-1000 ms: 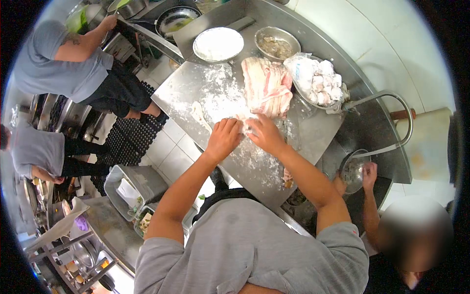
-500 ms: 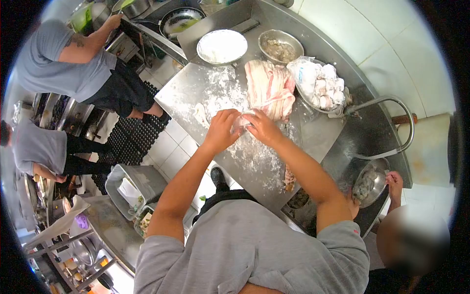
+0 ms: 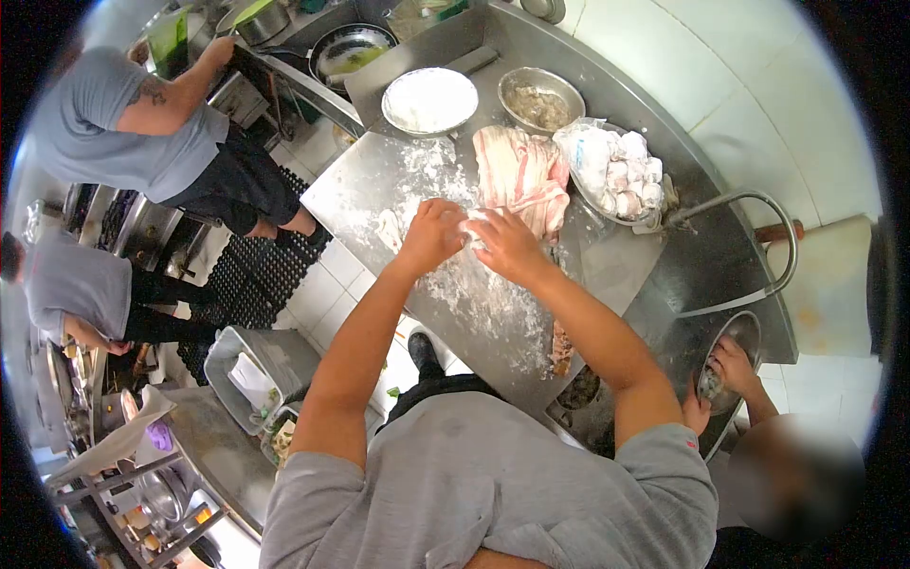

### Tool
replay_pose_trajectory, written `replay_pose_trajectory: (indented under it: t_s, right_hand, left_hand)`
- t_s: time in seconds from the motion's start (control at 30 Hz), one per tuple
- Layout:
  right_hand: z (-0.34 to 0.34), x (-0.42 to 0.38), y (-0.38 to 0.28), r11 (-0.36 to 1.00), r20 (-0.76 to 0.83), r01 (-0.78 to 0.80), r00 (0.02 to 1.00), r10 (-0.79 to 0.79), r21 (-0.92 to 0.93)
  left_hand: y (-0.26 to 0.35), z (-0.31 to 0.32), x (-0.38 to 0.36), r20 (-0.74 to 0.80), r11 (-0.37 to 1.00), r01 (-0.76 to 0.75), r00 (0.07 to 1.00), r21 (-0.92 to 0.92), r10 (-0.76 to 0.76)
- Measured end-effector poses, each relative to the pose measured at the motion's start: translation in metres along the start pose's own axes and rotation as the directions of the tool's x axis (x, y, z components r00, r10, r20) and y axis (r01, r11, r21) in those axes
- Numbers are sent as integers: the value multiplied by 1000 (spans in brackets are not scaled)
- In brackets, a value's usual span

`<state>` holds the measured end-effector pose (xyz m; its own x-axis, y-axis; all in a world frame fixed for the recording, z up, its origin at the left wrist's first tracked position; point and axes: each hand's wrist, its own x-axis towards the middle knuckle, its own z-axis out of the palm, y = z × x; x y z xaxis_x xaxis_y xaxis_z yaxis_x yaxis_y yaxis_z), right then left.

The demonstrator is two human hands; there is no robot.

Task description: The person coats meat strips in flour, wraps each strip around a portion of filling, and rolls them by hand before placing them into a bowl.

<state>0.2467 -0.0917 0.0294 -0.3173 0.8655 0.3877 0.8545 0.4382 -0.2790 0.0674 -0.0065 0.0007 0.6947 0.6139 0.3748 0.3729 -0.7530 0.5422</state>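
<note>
Looks forward and steeply down from the wearer's head, over the grey shirt [image 3: 455,474] filling the near edge and out along both arms to the left hand [image 3: 433,235] and right hand [image 3: 507,248], fairly close and near the middle. Takes in the metal counter [image 3: 351,185] ahead, then reaches to the tiled wall [image 3: 682,76] at far right and the dark pan [image 3: 351,52] at far left. Spreads very wide, bowing straight lines and catching the floor mat [image 3: 251,284] at left and a third person [image 3: 796,479] at near right.
</note>
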Motion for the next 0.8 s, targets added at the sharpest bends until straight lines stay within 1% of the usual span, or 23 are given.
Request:
replay_pose_trajectory:
  t_s: [0.03,0.13,0.17,0.23,0.27,0.33,0.37,0.4,0.43,0.47,0.5,0.53,0.57,0.6,0.63,0.67,0.7,0.73,0.77,0.8]
  right_hand:
    - [3,-2,0,999,-1,32,999,-32,-18]
    - [19,1,8,999,19,30,999,-29,-42]
    - [24,3,12,998,13,33,999,-33,-50]
    - [28,12,19,997,-4,37,999,-37,-65]
    - [29,18,23,1000,27,-25,999,25,3]
    - [25,33,25,980,106,-152,985,139,130]
    - [22,37,24,910,174,-329,940,292,253]
    - [10,45,19,794,257,-491,869,422,357]
    - [2,56,17,645,350,-627,779,521,436]
    - [2,61,16,453,431,-677,727,534,580]
    - [3,58,13,226,522,-701,673,524,677]
    - [6,53,12,-18,612,-693,623,488,720]
    - [12,45,12,-187,652,-636,656,379,749]
    - [13,40,3,-264,662,-609,656,362,748]
    - [15,37,-9,-342,674,-581,654,343,738]
    - [18,32,-20,-421,685,-549,653,322,721]
    - [19,29,-29,-300,648,-575,662,377,761]
    - [20,27,-37,123,456,-574,747,483,810]
    - [19,24,-45,524,238,-502,838,491,688]
    - [13,24,-55,829,32,-374,917,398,417]
  left_hand:
    - [-4,0,1,2,1000,5,1000,-27,-5]
    - [-5,-1,4,-37,999,48,998,23,-47]
    - [-2,0,4,-99,991,131,986,-9,-131]
    - [18,-7,2,-212,955,282,932,-89,-295]
    - [22,-8,-2,-239,902,354,880,-248,-411]
    - [30,-10,-8,-228,710,435,741,-554,-631]
    - [19,-5,-16,-222,694,446,729,-565,-648]
    - [25,-9,-17,-136,515,432,654,-741,-744]
    - [32,-13,-15,-32,308,379,586,-872,-810]
    - [37,-16,-13,92,82,298,527,-951,-845]
    - [31,-8,-17,133,15,259,545,-966,-828]
    - [35,-8,-16,169,-59,207,565,-976,-808]
    - [40,-7,-15,202,-135,157,587,-978,-784]
    - [46,-6,-13,234,-212,110,609,-971,-758]
    - [53,-4,-10,235,-249,63,612,-966,-755]
    - [59,-5,-11,255,-280,51,589,-959,-766]
    - [64,-7,-12,276,-310,39,567,-950,-776]
    - [67,-9,-14,299,-340,28,546,-940,-783]
    - [63,-4,-19,283,-351,-18,552,-936,-784]
    - [62,-4,-23,274,-353,-39,551,-935,-788]
